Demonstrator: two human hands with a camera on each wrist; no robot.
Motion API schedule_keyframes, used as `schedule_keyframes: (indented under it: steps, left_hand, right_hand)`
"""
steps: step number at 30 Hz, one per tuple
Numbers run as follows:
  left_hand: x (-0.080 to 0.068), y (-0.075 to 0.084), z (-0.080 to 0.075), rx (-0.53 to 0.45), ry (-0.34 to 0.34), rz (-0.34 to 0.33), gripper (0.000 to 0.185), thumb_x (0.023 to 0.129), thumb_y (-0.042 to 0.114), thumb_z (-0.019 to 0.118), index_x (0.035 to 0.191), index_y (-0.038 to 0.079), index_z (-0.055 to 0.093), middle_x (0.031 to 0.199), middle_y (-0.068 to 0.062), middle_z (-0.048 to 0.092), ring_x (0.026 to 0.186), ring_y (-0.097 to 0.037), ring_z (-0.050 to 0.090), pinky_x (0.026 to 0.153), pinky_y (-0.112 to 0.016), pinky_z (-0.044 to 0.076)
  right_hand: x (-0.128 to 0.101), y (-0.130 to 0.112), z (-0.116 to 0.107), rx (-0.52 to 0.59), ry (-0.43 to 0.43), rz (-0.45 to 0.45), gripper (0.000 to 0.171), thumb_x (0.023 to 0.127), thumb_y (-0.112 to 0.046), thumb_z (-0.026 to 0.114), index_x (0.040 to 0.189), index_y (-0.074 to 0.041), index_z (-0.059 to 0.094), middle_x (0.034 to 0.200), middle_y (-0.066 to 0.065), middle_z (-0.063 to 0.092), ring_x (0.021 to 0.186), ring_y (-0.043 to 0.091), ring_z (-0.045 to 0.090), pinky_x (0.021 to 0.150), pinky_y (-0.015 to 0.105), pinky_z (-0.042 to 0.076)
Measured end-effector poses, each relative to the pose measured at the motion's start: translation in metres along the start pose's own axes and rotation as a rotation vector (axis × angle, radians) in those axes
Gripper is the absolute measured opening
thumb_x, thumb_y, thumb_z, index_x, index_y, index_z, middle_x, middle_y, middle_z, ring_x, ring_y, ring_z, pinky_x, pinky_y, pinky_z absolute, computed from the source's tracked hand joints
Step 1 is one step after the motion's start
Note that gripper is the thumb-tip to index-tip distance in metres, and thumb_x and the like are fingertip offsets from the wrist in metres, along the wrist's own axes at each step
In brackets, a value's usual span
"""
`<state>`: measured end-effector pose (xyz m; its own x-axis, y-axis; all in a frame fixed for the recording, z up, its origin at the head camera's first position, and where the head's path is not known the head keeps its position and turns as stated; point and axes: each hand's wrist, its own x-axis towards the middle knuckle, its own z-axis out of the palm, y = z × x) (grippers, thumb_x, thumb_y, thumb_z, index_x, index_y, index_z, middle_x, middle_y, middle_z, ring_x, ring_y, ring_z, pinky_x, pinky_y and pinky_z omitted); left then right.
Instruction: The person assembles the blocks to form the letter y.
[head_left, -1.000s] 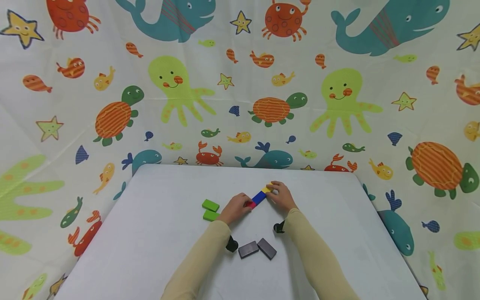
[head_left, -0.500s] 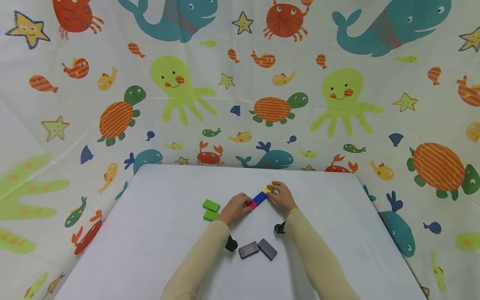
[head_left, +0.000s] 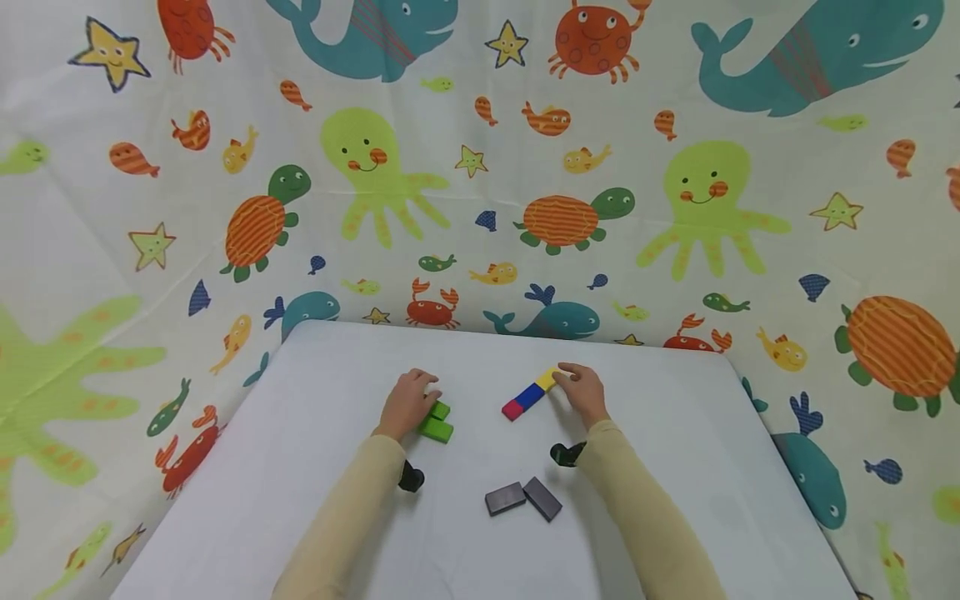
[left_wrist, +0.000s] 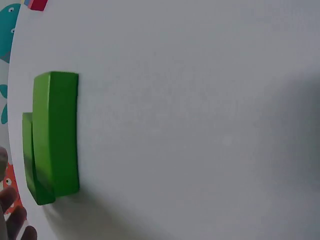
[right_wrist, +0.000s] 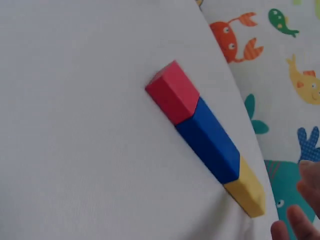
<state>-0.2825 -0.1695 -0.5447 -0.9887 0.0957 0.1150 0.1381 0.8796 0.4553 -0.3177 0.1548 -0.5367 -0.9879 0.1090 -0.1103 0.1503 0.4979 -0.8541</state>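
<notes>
A red block [head_left: 512, 409], a blue block [head_left: 530, 396] and a yellow block [head_left: 547, 380] lie end to end in a slanting row on the white table. Beside the yellow end is my right hand [head_left: 585, 393]; in the right wrist view its fingertips [right_wrist: 296, 220] stand apart from the block with nothing between them. My left hand [head_left: 407, 405] is over two green blocks [head_left: 437, 430] lying side by side, hiding part of them. Its loosely bent fingers [left_wrist: 16, 220] show at the lower left of the left wrist view, beside the blocks and not around them.
Two dark grey blocks [head_left: 506, 498] lie nearer the person, corners close together. A black wrist camera juts from each sleeve [head_left: 637, 508] above the table. Behind the table's far edge hangs a cloth [head_left: 480, 183] printed with sea animals.
My left hand has left the red block and moved left to the green blocks. My right hand stays by the yellow block, its fingers now off it. The head view has shifted slightly.
</notes>
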Motion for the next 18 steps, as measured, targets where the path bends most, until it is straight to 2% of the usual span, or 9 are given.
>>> schedule_keyframes:
  steps: [4, 10, 13, 18]
  left_hand:
    - [-0.003, -0.012, -0.001, 0.017, -0.008, -0.028, 0.027, 0.092, 0.021, 0.069, 0.114, 0.004, 0.068, 0.116, -0.015, 0.060, 0.111, -0.032, 0.056, 0.093, -0.047, 0.048]
    - [-0.003, -0.009, 0.004, 0.026, -0.016, -0.035, 0.025, 0.091, 0.025, 0.070, 0.104, 0.004, 0.071, 0.106, -0.012, 0.061, 0.100, -0.029, 0.058, 0.085, -0.045, 0.052]
    - [-0.004, -0.004, 0.005, 0.033, 0.000, -0.037, 0.029, 0.088, 0.030, 0.073, 0.101, 0.004, 0.072, 0.101, -0.011, 0.061, 0.094, -0.027, 0.058, 0.082, -0.044, 0.052]
    - [-0.008, 0.002, 0.005, 0.074, 0.013, -0.015, 0.038, 0.084, 0.039, 0.076, 0.098, 0.004, 0.073, 0.094, -0.010, 0.061, 0.085, -0.025, 0.056, 0.076, -0.041, 0.052]
  right_hand:
    - [-0.004, -0.007, 0.005, 0.107, 0.014, 0.084, 0.042, 0.094, -0.031, 0.064, 0.131, -0.011, 0.062, 0.144, 0.015, 0.046, 0.129, 0.033, 0.045, 0.104, 0.049, 0.039]
    - [-0.015, -0.010, 0.022, 0.231, 0.103, 0.140, 0.040, 0.093, -0.029, 0.066, 0.127, -0.009, 0.065, 0.141, 0.014, 0.051, 0.126, 0.032, 0.048, 0.103, 0.047, 0.041]
    - [-0.020, -0.008, 0.032, 0.226, 0.139, 0.123, 0.039, 0.093, -0.027, 0.066, 0.126, -0.007, 0.065, 0.139, 0.016, 0.052, 0.124, 0.033, 0.050, 0.102, 0.047, 0.043]
    - [-0.028, -0.002, 0.044, 0.152, 0.141, 0.069, 0.036, 0.093, -0.027, 0.066, 0.123, -0.006, 0.067, 0.134, 0.018, 0.055, 0.122, 0.033, 0.050, 0.101, 0.048, 0.042]
